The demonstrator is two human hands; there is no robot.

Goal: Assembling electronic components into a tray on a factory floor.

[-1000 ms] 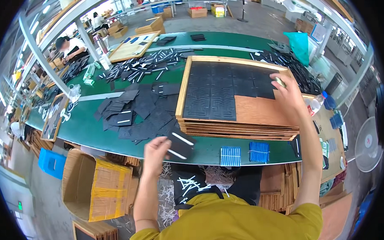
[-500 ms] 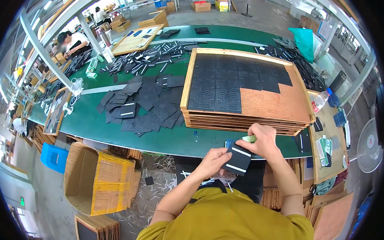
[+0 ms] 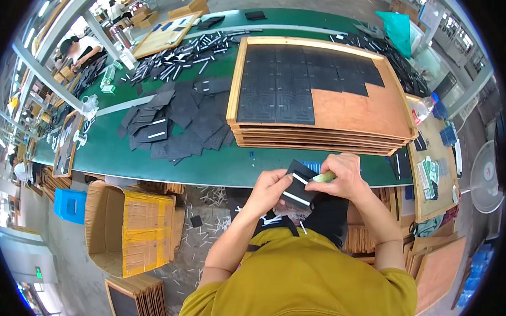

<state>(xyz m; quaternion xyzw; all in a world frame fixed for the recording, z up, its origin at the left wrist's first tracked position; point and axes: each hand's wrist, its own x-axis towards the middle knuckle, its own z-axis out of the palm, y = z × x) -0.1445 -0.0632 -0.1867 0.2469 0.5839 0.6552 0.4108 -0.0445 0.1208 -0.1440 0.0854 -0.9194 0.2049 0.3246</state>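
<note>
My left hand (image 3: 270, 190) pinches a square black sheet (image 3: 302, 181) by its left edge. The sheet is tilted and carries two white strips across its face. My right hand (image 3: 343, 176) is closed round a small pale green object (image 3: 324, 178) whose kind I cannot make out. Its tip is against or just over the sheet near the upper strip. Beyond my hands stands a stack of wooden trays (image 3: 325, 137); the top one has black textured squares (image 3: 278, 84) laid over much of its base. A blue item (image 3: 312, 166) shows just behind the sheet.
Loose black sheets (image 3: 179, 119) are heaped on the green table (image 3: 105, 143), with black strips (image 3: 185, 55) behind. An open cardboard box (image 3: 147, 231) stands at the lower left, a blue bin (image 3: 71, 205) beside it. White scraps litter the floor. A fan (image 3: 486, 176) is at the right.
The sheet has turned and moved a little left in my left hand. My right hand, with the green object, has shifted its place on the sheet. The whole view has tilted slightly downward.
</note>
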